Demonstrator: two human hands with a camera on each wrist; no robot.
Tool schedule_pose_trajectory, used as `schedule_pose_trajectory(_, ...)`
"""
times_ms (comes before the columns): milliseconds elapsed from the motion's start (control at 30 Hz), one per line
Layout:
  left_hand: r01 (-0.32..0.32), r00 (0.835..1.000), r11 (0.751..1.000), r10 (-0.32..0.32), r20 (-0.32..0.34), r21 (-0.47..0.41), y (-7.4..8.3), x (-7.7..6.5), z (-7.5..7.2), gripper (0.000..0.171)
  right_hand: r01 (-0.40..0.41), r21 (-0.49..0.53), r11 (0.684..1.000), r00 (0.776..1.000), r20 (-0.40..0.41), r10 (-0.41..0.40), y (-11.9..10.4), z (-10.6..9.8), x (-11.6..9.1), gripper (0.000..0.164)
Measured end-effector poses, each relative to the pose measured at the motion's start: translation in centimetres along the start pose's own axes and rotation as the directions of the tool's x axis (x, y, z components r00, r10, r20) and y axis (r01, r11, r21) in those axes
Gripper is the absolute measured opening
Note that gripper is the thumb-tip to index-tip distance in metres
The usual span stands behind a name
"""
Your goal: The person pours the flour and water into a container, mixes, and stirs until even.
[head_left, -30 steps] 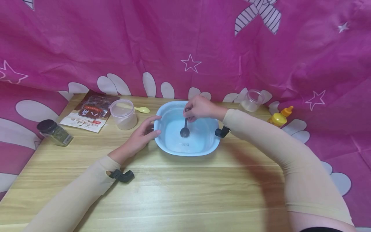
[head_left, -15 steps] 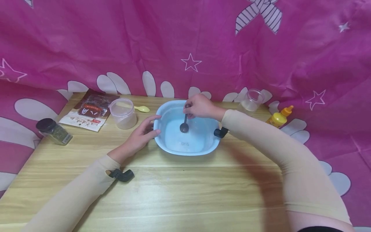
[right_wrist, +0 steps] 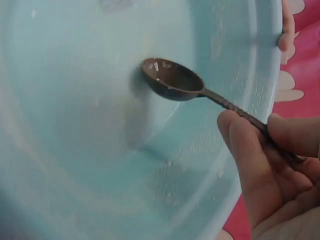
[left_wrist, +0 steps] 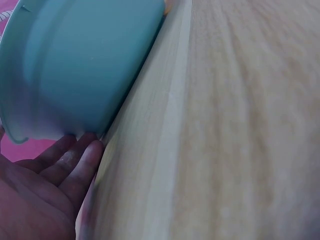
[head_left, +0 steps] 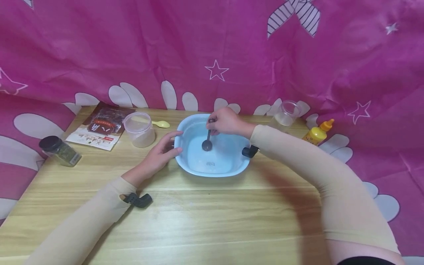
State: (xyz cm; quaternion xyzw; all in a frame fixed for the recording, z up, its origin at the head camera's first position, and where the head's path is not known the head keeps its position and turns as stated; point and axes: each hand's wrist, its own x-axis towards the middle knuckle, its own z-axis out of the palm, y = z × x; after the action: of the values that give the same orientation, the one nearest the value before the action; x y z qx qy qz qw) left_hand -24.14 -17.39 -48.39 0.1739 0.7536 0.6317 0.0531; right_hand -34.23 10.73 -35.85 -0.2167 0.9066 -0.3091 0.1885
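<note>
Gripping a spoon (head_left: 207,145), the right hand (head_left: 228,121) shifted it away from basin lettering (head_left: 210,163).

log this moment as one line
left hand: holds basin rim | right hand: holds dark spoon inside basin | yellow spoon: on table

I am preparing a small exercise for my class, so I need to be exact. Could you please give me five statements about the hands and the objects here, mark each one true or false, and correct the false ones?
1. The right hand holds the dark spoon by its handle. True.
2. In the head view, the yellow bottle is to the right of the blue basin. True.
3. The left hand grips the yellow bottle. False: it holds the blue basin at its rim.
4. The bowl of the dark spoon is outside the blue basin. False: it is over the inside of the basin.
5. The packet lies on the table. True.
</note>
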Motion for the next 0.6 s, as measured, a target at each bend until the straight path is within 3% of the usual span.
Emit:
schedule_pose_trajectory(100, -0.006, 1.000, 1.000, 0.006, -0.004, -0.005, -0.1, -0.1, -0.1, 0.062, -0.016, -0.014, 1.000, 1.000, 0.000, 0.016, 0.0, -0.2, 0.0, 0.012)
schedule_pose_trajectory(267, -0.004, 1.000, 1.000, 0.004, 0.001, -0.002, -0.1, 0.0, -0.2, 0.061, 0.029, 0.078, 0.996, 0.985, 0.167, -0.042, -0.2, 0.4, -0.3, 0.018)
schedule_pose_trajectory(333, -0.003, 1.000, 1.000, 0.003, 0.003, 0.000, -0.2, -0.1, -0.3, 0.061, 0.051, 0.105, 0.993, 0.980, 0.187, -0.071, -0.3, 0.8, -0.2, 0.021)
schedule_pose_trajectory(433, -0.003, 1.000, 1.000, 0.003, 0.005, -0.001, -0.3, -0.1, -0.3, 0.061, 0.046, 0.119, 0.992, 0.990, 0.130, -0.061, -0.5, 1.1, 0.0, 0.020)
schedule_pose_trajectory(600, -0.002, 1.000, 1.000, 0.002, 0.003, -0.007, -0.3, -0.1, -0.1, 0.061, -0.005, 0.023, 1.000, 1.000, -0.010, 0.006, -0.5, 0.5, 0.1, 0.014)
